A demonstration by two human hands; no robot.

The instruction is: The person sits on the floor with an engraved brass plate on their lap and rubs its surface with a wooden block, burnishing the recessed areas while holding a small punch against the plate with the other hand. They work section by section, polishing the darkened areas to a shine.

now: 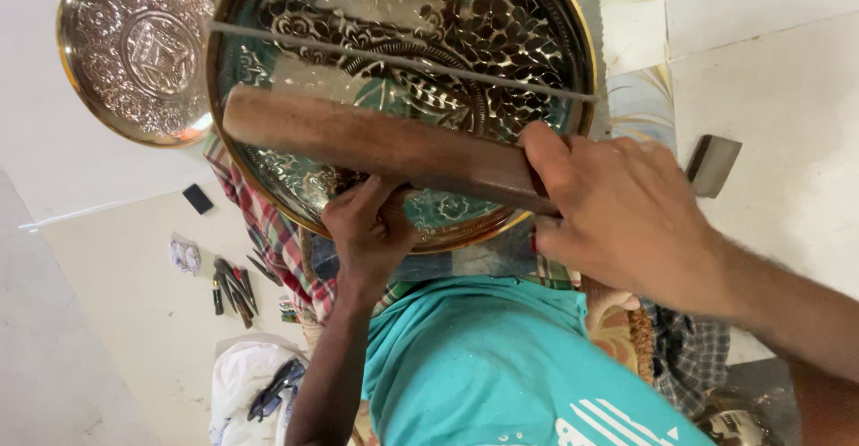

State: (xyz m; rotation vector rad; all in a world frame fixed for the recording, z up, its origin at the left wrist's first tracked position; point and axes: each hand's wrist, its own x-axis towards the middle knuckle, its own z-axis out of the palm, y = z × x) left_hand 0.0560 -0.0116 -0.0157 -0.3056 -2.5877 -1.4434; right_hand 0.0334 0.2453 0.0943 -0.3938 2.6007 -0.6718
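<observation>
- Right hand (pixel 626 218), closest to the lens, is clenched around the near end of a wooden mallet (pixel 385 146), thumb and fingers wrapped over the dark handle.
- Beyond that grip, the mallet's long brown body lies across the face of a large engraved brass tray (pixel 403 25), which stands tilted over the person's lap.
- Just below the mallet, the left hand (pixel 369 231) pinches something small against the tray's lower part; the fingers are closed, but what they hold is hidden, possibly a punch.
- A thin straight rod (pixel 403 59) crosses the tray above the mallet.
- Farther left of the grip, a second embossed round plate (pixel 139 48) rests on the pale floor; below it lies a cluster of small dark tools (pixel 234 289).
- To my eye, the risk is a blow landing off the pinched piece: the fingers sit right under the mallet, and the tilted tray could slip on the checked cloth (pixel 268 231).
</observation>
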